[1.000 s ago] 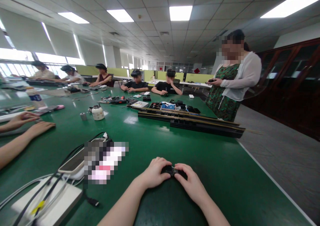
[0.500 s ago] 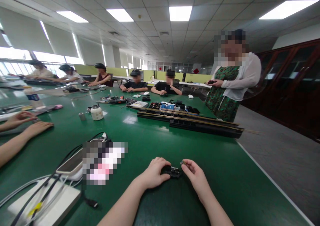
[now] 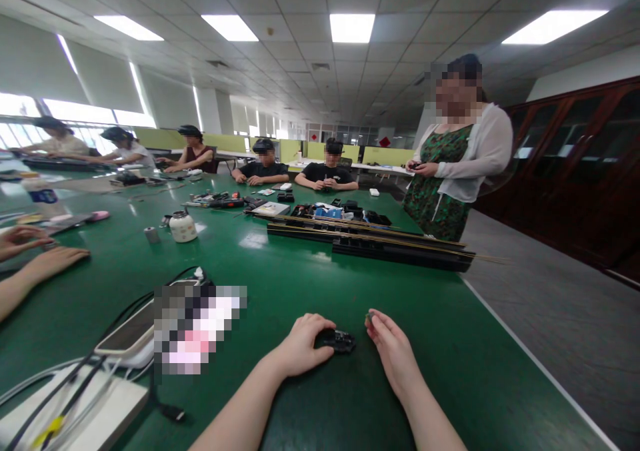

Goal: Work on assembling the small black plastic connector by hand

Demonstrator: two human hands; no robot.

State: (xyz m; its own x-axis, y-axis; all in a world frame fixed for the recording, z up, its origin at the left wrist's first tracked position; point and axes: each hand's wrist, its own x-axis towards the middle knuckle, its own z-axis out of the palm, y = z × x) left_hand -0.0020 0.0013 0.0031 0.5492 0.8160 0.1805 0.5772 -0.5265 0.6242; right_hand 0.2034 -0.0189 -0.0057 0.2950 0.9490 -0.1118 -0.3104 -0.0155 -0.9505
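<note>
A small black device [image 3: 342,342] with fine parts exposed on top rests on the green table [image 3: 280,291]. My left hand [image 3: 305,346] grips its left end between thumb and fingers. To the right of the device, and apart from it, my right hand [image 3: 389,344] pinches a small greyish piece [image 3: 370,317] at its fingertips. What that piece is cannot be made out.
Cables and a phone [image 3: 131,328] lie at the left, beside a white box [image 3: 100,404]. Farther back are a white jar [image 3: 183,227], long black rails [image 3: 400,254] and tools. Another person's hands [image 3: 55,264] are at far left; a person [image 3: 445,164] stands at right.
My right hand has turned and moved slightly away from the black device, with the small piece still in its fingers. The whole view has shifted a little.
</note>
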